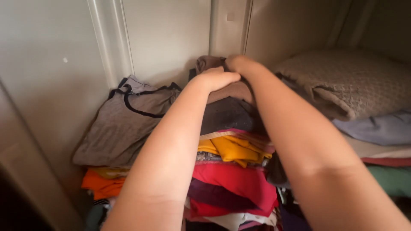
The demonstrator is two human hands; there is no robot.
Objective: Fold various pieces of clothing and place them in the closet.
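Both my arms reach into a wardrobe shelf. My left hand (pixel 219 79) and my right hand (pixel 240 64) are curled on a folded brown garment (pixel 233 90) that lies on top of the middle stack of clothes. Under it lie a dark grey piece (pixel 229 114), a yellow one (pixel 235 149), a red one (pixel 239 179) and a dark purple one (pixel 214 194). My fingers are mostly hidden by the cloth.
A grey top with dark trim (pixel 124 124) tops the left stack, over an orange garment (pixel 102 184). At right a thick knitted beige blanket (pixel 351 81) lies over pale blue (pixel 381 128), red and green folded items. White wardrobe walls (pixel 167 38) close the back and left.
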